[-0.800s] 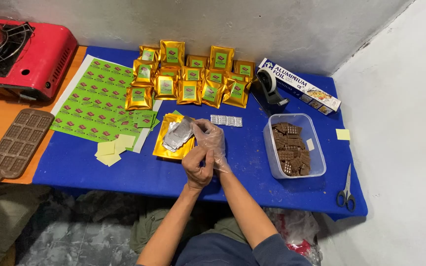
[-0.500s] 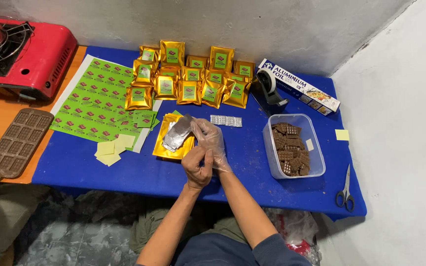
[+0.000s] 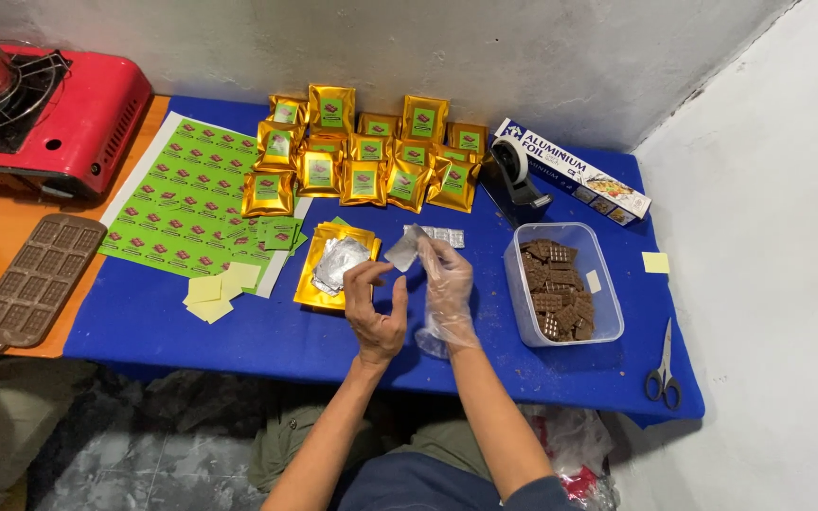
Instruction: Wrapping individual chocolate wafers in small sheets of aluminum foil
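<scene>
The right hand (image 3: 447, 284), covered by a loose clear plastic glove, pinches a small foil-wrapped piece (image 3: 401, 250) between its fingertips and holds it above the blue table (image 3: 239, 331). The left hand (image 3: 374, 308), bare, is raised just beside it with thumb and fingers curved and parted; it grips nothing and does not touch the wrapped piece. Just left of the hands, a flat gold pouch (image 3: 319, 289) lies on the table with a crumpled sheet of foil (image 3: 338, 262) on top of it. A short strip of small packets (image 3: 447, 236) lies just behind the right hand. To the right stands a clear plastic tub (image 3: 608, 303) holding brown chocolate slabs (image 3: 556, 303). Behind, a group of gold pouches with green labels (image 3: 366, 156) stands near the wall, with a tape dispenser (image 3: 515, 170) and a long foil box (image 3: 575, 170) beside them. A sheet of green stickers (image 3: 182, 203) and some pale yellow paper squares (image 3: 215, 289) lie to the left. A brown mould (image 3: 35, 279) and a red stove (image 3: 49, 114) rest on the orange surface further left. Scissors (image 3: 663, 369) lie at the right edge of the table.
</scene>
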